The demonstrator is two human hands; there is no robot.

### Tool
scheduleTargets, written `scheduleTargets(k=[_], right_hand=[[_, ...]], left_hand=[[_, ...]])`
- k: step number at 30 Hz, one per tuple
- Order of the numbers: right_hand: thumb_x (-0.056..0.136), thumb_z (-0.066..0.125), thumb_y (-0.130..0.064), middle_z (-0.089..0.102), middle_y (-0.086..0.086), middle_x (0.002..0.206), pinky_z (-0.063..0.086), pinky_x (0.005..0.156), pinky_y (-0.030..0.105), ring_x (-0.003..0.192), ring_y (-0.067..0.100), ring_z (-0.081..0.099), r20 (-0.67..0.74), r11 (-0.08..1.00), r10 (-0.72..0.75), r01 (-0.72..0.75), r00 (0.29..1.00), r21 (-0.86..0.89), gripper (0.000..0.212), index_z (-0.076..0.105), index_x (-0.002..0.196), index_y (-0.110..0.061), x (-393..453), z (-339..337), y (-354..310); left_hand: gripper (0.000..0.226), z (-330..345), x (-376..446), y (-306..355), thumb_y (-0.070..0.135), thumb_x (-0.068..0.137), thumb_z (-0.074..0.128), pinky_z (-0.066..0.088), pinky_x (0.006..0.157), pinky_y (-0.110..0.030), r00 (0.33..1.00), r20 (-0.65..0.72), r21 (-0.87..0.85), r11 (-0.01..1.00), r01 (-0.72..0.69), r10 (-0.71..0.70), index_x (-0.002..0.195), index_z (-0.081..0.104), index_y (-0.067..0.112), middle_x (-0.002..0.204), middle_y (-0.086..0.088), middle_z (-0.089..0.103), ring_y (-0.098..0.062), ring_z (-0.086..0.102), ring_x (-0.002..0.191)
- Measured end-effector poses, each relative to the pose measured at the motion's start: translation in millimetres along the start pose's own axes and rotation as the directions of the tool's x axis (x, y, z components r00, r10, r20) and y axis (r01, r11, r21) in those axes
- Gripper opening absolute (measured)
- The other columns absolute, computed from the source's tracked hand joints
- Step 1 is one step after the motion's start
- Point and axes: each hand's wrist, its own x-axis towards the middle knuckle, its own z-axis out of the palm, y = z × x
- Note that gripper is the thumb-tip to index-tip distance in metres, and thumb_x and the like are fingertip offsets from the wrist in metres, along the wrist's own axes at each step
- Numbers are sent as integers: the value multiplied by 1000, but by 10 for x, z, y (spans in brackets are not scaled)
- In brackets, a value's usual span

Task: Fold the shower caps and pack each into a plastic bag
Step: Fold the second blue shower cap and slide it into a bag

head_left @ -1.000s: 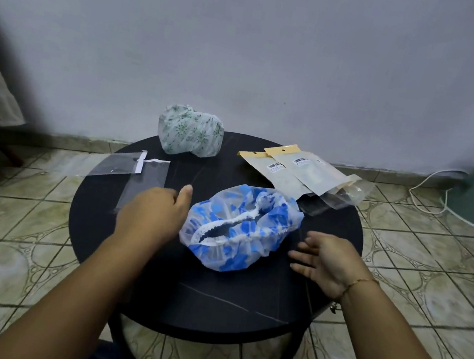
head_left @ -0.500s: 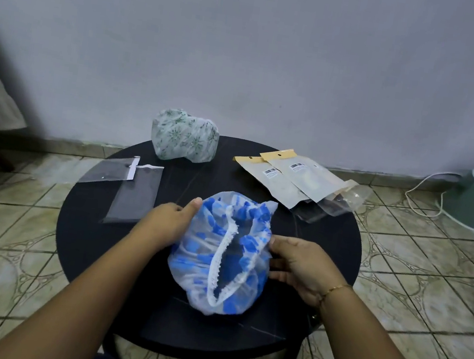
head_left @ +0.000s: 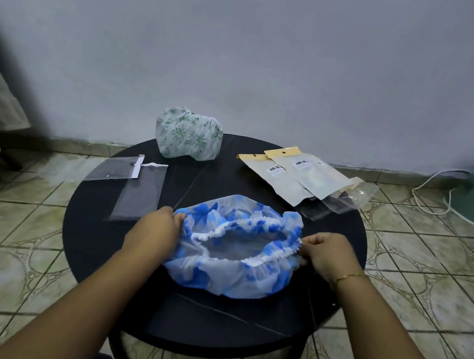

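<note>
Head view: blue-and-white translucent elastic-rimmed shower cap point(head_left: 234, 249) on round black table point(head_left: 208, 322), opening up, stretched wide. Left hand point(head_left: 154, 231) pinches cap's left rim, fingers curled; right hand point(head_left: 330, 256) pinches right rim. Behind cap: green-patterned white shower cap point(head_left: 188, 133). Left of cap: clear flat plastic bags point(head_left: 133, 182). Behind-right: yellow-header packaged bags point(head_left: 295, 172).
</note>
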Motion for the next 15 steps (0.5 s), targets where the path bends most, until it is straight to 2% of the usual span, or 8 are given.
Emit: scheduleTargets(k=[4,7,10,12,13,15], right_hand=[[86,64,-6,56,7,52,35,36,15,25,1,41,-24,995,44,-46,999,-89,23,60,64,-11,43,-133,14],[88,62,-6,56,5,53,37,41,17,37,6,47,-42,993,22,-27,999,-113,24,60,65,-12,39,-123,23],[90,58,-4,55,5,53,33,35,9,33,2,45,-34,999,-46,46,998,-3,13,65,79,-7,25,-82,24],[91,56,-6,57,7,56,34,35,12,28,0,41,-18,992,-67,69,998,104,12,66,97,-8,9,-82,0],[92,55,-7,58,7,60,36,37,14,31,0,43,-25,987,-71,74,997,140,14,64,102,-12,5,-86,-10],[92,55,-11,62,4,70,42,51,19,46,4,50,-88,985,-99,111,991,135,16,65,104,-15,0,-81,-24]], left_hand=[[36,0,-32,-13,42,101,29,40,71,-35,1000,-4,34,999,-17,17,76,40,18,83,-5,51,-26,48,79],[35,-7,-38,-11,42,101,29,40,72,-35,1000,-10,39,999,-18,18,76,40,19,89,-8,56,-26,47,80],[39,-53,-43,-10,46,100,27,42,76,-36,1000,20,45,999,-9,8,81,46,17,100,-11,61,-25,48,83],[50,-128,-79,11,56,97,21,41,77,-35,998,52,64,998,20,-23,89,52,17,98,-8,60,-25,51,87],[56,-167,-103,29,61,95,18,41,76,-34,998,53,97,995,27,-32,90,54,19,96,-6,59,-24,51,86],[61,-241,-167,87,63,94,17,39,73,-33,1000,-21,179,984,12,-8,94,60,21,95,-4,59,-24,54,88]])
